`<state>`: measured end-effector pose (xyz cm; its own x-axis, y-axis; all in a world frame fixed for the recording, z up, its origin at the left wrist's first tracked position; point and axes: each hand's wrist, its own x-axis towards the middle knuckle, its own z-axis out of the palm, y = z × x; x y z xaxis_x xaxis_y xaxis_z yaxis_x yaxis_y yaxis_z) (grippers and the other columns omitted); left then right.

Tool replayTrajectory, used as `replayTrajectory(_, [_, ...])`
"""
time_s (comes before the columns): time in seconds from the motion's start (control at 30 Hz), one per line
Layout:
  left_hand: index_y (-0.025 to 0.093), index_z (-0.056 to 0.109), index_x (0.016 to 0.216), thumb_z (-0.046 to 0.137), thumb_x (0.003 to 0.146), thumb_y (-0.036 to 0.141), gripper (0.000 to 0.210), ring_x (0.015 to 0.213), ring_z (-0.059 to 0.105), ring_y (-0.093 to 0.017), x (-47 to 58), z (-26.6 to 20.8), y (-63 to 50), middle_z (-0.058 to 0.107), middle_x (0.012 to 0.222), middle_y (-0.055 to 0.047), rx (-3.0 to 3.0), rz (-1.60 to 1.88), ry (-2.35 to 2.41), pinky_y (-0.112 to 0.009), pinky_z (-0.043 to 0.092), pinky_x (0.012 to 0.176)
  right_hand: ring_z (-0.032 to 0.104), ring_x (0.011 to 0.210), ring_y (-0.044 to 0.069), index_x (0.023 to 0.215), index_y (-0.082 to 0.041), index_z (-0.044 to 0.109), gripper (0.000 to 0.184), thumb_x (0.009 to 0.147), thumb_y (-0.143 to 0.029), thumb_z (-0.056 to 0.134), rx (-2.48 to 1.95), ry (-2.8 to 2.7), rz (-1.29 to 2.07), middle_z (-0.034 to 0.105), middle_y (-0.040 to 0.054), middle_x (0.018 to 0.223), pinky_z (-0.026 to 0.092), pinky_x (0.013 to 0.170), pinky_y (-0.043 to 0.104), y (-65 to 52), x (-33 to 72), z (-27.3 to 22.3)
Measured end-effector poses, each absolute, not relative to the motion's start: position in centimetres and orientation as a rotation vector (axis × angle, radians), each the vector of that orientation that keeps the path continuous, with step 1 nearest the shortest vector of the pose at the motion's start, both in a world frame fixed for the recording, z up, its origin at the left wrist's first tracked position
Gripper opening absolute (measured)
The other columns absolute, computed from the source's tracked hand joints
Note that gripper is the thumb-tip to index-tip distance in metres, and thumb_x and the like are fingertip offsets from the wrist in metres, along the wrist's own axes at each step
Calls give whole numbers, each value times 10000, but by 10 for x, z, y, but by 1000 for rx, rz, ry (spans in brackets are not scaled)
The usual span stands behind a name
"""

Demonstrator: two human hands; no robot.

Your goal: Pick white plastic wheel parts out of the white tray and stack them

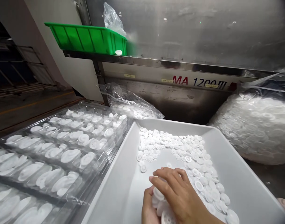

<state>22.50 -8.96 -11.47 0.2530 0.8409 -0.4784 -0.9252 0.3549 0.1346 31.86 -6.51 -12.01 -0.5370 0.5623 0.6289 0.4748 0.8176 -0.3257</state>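
Note:
Over the near end of a grey plastic bin (pixel 114 177), my two hands are cupped together around several small round white plastic discs (pixel 159 194). My left hand (pixel 149 205) is under and beside the discs, with only its thumb side and part of the palm showing. Curved over them from the right is my right hand (pixel 179 196), its fingers bent and partly hiding the pile. More loose white discs (pixel 203 174) lie in the bin, along its far side and right side. One disc (pixel 143 168) rests a little apart, left of my fingertips.
Clear compartment trays (pixel 86 174) filled with white discs stand to the left. A bulging clear bag of discs (pixel 268 130) is on the right, and another bag (pixel 135 105) lies behind the bin. A green basket (pixel 91 40) sits on the machine ledge (pixel 156 62).

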Motion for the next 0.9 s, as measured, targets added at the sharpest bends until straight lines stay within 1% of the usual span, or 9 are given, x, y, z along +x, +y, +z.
replayTrajectory(0.1, [231, 529, 1207, 441, 849, 226, 369, 874, 646, -203, 230, -110, -93, 678, 914, -15, -223, 1168, 558, -296, 492, 790, 456, 1150, 284, 1361, -223, 333, 529, 927, -519, 278, -746, -2365, 283, 509, 101, 1237, 294, 895, 448, -68, 330, -112])
replayTrajectory(0.17, [236, 538, 1203, 483, 828, 252, 380, 880, 647, -223, 228, -107, -95, 681, 930, -25, -259, 1119, 572, -321, 497, 780, 421, 1182, 292, 1365, -269, 301, 517, 918, -529, 308, -779, -2375, 423, 467, 91, 1270, 316, 921, 477, -69, 340, -99])
replayTrajectory(0.3, [253, 505, 1260, 479, 815, 230, 447, 980, 629, -239, 218, -110, -96, 675, 1043, -41, -316, 1092, 617, -361, 466, 845, 405, 1199, 235, 1244, -342, 405, 362, 895, -383, 488, -1077, -2354, 783, 388, 51, 1305, 496, 795, 316, -67, 353, -72])
replayTrajectory(0.47, [270, 534, 1253, 487, 805, 273, 450, 1126, 555, -266, 218, -122, -97, 633, 1191, -49, -258, 1114, 526, -392, 379, 962, 520, 1040, 172, 1056, -347, 518, 201, 875, -263, 492, -1230, -2224, 1102, 512, -3, 1103, 486, 884, 324, -59, 356, -65])
replayTrajectory(0.57, [283, 520, 1265, 488, 808, 275, 459, 1159, 530, -271, 222, -125, -97, 615, 1229, -40, -223, 1094, 476, -405, 346, 996, 557, 917, 156, 958, -308, 547, 125, 853, -243, 527, -1303, -2178, 1172, 549, -19, 1016, 490, 845, 320, -54, 354, -69])
replayTrajectory(0.67, [300, 470, 1301, 490, 807, 225, 500, 1156, 533, -254, 225, -124, -98, 609, 1240, -25, -206, 1076, 490, -404, 335, 1009, 570, 881, 165, 826, -259, 566, 15, 839, -259, 559, -1331, -2100, 1271, 564, -7, 1017, 504, 692, 279, -51, 353, -72])
replayTrajectory(0.73, [292, 458, 1311, 477, 806, 210, 511, 1148, 539, -252, 225, -122, -97, 611, 1236, -28, -202, 1079, 497, -415, 332, 1011, 578, 881, 169, 765, -239, 572, 85, 841, -276, 573, -1278, -2040, 1328, 569, 4, 1020, 496, 642, 262, -49, 355, -71])
replayTrajectory(0.8, [275, 466, 1308, 459, 810, 196, 505, 1138, 547, -253, 222, -119, -96, 622, 1218, -38, -206, 1076, 510, -427, 331, 1012, 572, 912, 171, 766, -245, 596, 110, 852, -312, 584, -1210, -2013, 1295, 568, 4, 1007, 493, 711, 278, -46, 358, -69])
replayTrajectory(0.9, [215, 473, 1307, 443, 808, 167, 502, 1117, 562, -260, 218, -114, -93, 643, 1178, -67, -216, 1079, 562, -441, 335, 1009, 532, 976, 167, 854, -297, 634, 58, 867, -332, 591, -1164, -2064, 982, 526, 0, 1029, 459, 806, 302, -42, 363, -66])
